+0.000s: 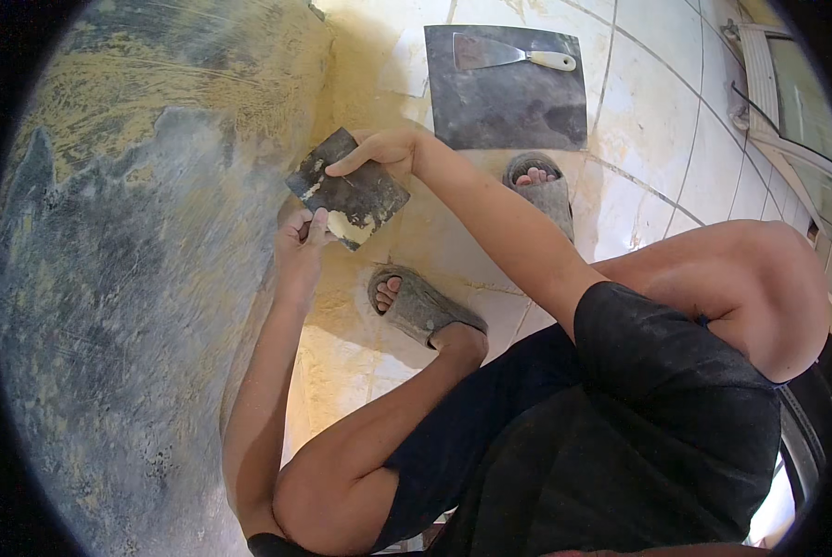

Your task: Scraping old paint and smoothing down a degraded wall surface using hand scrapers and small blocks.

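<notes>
Between my two hands is a small dark square sheet [365, 193], tilted, with cream putty-like paste smeared thickest along its lower edge. My left hand [303, 232] pinches its lower left corner between thumb and fingers. From above, my right hand [383, 151] grips the upper edge, its thumb lying on the dark face and its fingers hidden behind. A larger dark rectangular sheet [509, 111] lies flat on the floor beyond my right forearm. On it rests a putty knife [499, 54] with a broad metal blade and a pale handle.
A grey wall surface [128, 306] with yellowish streaks fills the left side, close to my left forearm. Dusty pale tiles [638, 139] cover the floor. My sandalled feet [416, 302] stand below the sheets. At the far right is a white-framed glazed panel [796, 93].
</notes>
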A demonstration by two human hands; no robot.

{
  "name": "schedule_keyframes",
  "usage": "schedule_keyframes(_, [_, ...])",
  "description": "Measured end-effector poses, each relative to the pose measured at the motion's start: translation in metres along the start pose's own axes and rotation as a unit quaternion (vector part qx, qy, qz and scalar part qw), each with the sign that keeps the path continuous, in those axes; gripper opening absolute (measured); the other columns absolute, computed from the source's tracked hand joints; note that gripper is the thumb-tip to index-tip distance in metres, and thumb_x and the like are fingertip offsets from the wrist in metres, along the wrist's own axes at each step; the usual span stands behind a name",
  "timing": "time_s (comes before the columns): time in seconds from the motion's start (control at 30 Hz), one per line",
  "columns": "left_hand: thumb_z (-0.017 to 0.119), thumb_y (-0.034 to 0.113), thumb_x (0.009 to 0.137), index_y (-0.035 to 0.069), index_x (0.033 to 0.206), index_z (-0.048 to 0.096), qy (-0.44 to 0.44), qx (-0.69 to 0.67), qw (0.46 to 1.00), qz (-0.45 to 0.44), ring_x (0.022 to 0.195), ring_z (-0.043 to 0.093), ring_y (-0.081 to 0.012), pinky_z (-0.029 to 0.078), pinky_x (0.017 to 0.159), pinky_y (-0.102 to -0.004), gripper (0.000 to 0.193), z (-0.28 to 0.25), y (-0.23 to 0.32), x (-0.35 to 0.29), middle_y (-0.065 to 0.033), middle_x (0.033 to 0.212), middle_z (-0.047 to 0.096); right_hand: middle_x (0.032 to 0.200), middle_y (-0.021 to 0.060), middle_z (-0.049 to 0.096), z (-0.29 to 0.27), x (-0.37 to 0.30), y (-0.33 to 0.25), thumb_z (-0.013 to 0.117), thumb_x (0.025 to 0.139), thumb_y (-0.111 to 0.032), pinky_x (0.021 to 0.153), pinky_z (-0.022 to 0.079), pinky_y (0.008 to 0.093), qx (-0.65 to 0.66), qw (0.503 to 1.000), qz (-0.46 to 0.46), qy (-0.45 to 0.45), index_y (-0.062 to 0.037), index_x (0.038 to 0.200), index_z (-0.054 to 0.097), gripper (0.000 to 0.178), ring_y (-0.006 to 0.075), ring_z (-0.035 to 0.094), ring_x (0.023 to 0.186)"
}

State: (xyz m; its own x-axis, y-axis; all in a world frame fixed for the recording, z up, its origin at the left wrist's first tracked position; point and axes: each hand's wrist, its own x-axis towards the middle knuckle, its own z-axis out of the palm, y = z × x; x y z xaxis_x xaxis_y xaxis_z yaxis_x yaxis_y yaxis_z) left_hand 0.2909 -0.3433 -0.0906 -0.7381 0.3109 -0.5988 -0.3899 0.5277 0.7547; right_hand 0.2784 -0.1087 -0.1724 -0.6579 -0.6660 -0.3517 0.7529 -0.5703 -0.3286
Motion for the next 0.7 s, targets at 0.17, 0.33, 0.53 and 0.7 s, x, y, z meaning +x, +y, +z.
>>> schedule_keyframes(0.17, [0.06,0.028,0.107,0.006,0.103,0.067,-0.004,0.01,0.999,-0.037,0.078,0.062,-0.0077,0.051,0.077,-0.0254,0.024,-0.003,-0.006,0.0,-0.0002,0.089,0.068,0.109,0.0118,0.075,0.004,0.003,-0.007,0.077,0.089,-0.006,0.081,0.06,0.0362,-0.108,0.993,-0.043,0.038,-0.0011,0.113,0.073,0.024,0.0191,0.072,0.095])
schedule_keyframes(0.33, [0.061,0.029,0.106,0.003,0.115,0.065,0.045,-0.027,0.996,-0.068,0.081,0.065,-0.0139,0.054,0.079,-0.0289,0.028,-0.002,-0.008,-0.002,-0.0071,0.102,0.069,0.103,0.0132,0.076,0.021,0.013,-0.021,0.077,0.086,-0.006,0.076,0.057,0.0358,-0.118,0.915,-0.199,0.331,0.0026,0.105,0.073,0.022,0.0203,0.072,0.089])
schedule_keyframes(0.53, [0.06,0.027,0.106,0.002,0.116,0.062,0.034,0.004,0.996,-0.08,0.078,0.063,-0.0113,0.053,0.073,-0.0271,0.027,0.004,-0.006,-0.005,-0.0079,0.099,0.069,0.099,0.0225,0.074,0.043,0.047,-0.03,0.064,0.092,-0.005,0.083,0.054,0.0432,-0.141,0.63,-0.306,0.7,0.0096,0.108,0.067,0.022,0.0307,0.072,0.094])
schedule_keyframes(0.7, [0.061,0.026,0.106,0.002,0.115,0.062,0.005,-0.004,0.996,-0.083,0.078,0.063,-0.0104,0.052,0.071,-0.0264,0.026,0.004,-0.007,-0.006,-0.0069,0.099,0.068,0.111,0.0274,0.072,0.046,0.078,-0.047,0.058,0.095,-0.004,0.091,0.052,0.042,-0.181,0.652,-0.415,0.609,0.007,0.117,0.067,0.026,0.0376,0.07,0.106])
